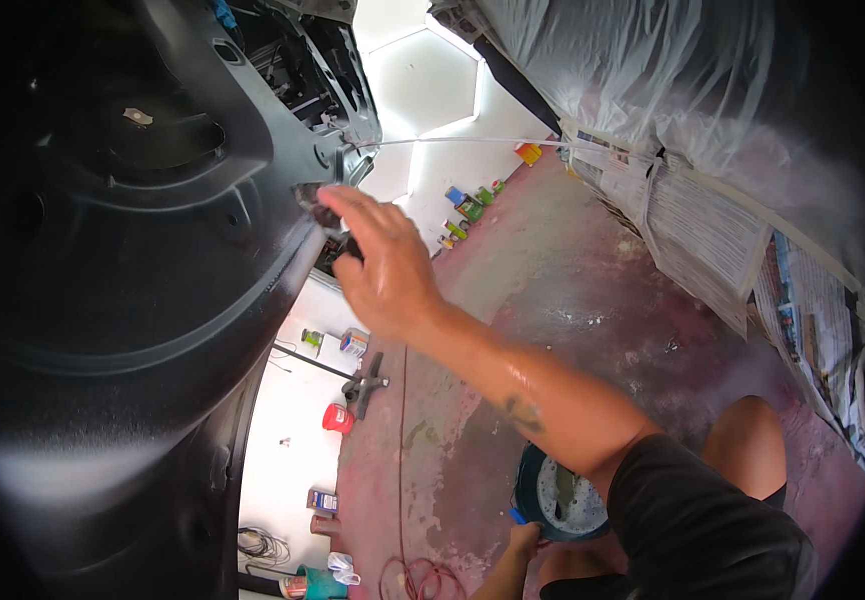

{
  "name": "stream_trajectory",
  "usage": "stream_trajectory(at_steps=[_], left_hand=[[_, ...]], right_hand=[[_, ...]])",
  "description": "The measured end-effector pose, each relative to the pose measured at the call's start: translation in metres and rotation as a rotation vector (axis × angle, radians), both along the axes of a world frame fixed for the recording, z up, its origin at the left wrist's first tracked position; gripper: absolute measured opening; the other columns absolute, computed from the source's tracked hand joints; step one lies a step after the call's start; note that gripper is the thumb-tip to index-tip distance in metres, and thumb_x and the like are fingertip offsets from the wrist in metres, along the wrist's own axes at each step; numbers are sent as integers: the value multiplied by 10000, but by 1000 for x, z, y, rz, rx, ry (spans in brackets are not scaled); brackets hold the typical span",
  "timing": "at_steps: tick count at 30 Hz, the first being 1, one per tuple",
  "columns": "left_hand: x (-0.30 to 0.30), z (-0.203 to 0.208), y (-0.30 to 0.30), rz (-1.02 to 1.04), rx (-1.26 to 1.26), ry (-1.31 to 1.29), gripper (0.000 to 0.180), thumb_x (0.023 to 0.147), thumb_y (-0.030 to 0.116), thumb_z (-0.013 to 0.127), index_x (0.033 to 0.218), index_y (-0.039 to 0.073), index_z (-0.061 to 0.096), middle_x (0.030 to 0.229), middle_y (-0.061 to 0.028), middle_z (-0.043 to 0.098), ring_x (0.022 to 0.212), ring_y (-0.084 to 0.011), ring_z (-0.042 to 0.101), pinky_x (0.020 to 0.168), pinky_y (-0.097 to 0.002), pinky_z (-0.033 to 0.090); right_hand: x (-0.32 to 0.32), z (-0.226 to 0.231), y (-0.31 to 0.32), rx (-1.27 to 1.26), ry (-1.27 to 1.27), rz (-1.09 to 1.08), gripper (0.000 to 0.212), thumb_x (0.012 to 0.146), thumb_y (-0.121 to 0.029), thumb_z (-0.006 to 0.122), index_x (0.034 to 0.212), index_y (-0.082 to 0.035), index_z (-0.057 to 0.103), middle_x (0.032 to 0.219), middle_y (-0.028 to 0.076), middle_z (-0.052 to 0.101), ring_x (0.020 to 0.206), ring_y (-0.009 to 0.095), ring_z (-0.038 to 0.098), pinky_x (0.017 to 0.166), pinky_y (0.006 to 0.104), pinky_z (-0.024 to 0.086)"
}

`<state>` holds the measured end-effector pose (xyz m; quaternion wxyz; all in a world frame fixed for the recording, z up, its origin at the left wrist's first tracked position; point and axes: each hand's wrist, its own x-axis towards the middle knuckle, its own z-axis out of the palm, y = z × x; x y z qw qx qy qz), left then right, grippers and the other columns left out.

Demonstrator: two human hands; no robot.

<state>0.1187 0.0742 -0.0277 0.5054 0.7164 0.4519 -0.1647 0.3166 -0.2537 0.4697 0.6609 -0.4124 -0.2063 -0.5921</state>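
My right hand (388, 268) has fingers and thumb clamped on a small dark pad (309, 195) — bit blurry — up against the edge of the black car panel (153, 300). My left hand (526, 542) is down by the sudsy bucket (525, 482), near a blue bit (518, 516) — can't tell if those fingers are closed.

A wide fisheye on the head looks down, near the right hand (385, 262) and panel (143, 290), the floor (483, 400) farther off
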Motion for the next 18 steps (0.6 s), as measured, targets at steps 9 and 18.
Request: stream_trajectory(at_steps=[9, 18], left_hand=[[-9, 2, 3, 11, 81, -5, 205, 921, 106, 656, 1093, -1, 629, 975, -133, 684, 849, -307, 727, 724, -473, 614], [-5, 7, -3, -26, 136, -86, 269, 902, 123, 670, 1134, -13, 664, 1023, -140, 707, 853, -313, 727, 752, -498, 624]], right_hand=[[-3, 9, 9, 84, -73, -20, 477, 793, -16, 618, 1270, -7, 638, 1305, 165, 663, 1220, 378, 589, 1052, 504, 448], [-102, 2, 55, 161, -306, 577, 731, 1140, -324, 337, 1656, 92, 29, 1755, 265, 9, 1639, 348, 46, 1308, 425, 78]])
